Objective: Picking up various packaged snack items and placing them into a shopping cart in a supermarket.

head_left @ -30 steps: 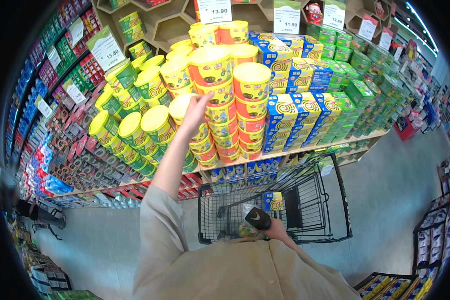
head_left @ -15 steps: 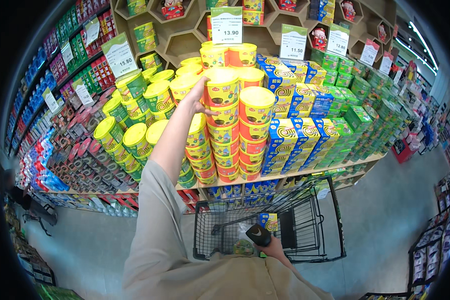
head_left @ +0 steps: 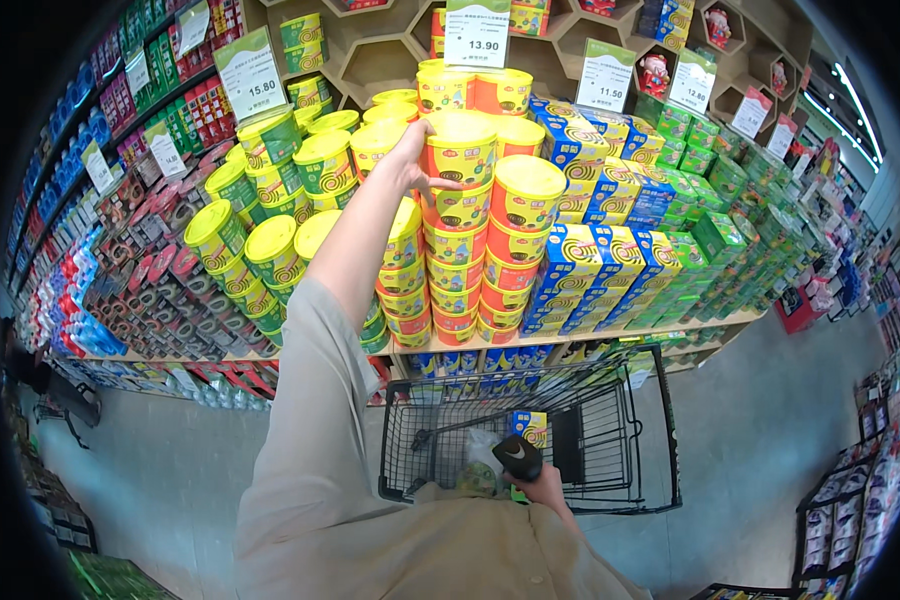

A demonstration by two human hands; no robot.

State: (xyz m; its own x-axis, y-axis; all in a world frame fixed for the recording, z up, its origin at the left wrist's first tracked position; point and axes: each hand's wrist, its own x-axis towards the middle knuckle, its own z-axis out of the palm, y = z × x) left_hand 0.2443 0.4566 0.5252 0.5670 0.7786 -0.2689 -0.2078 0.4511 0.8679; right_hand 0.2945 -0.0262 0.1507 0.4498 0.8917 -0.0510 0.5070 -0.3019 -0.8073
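Left hand (head_left: 410,170) spread wide, thumb and fingers against the left side of a yellow-lidded tub (head_left: 463,152) topping a far stack (head_left: 456,276), while the right hand (head_left: 541,486) is wrapped round a black handheld object (head_left: 518,457) over the near shopping cart (head_left: 668,420).

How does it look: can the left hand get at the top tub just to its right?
Probably yes: the left hand is spread at the left side of the tub; nothing covers the lid, though other tubs stand close by.
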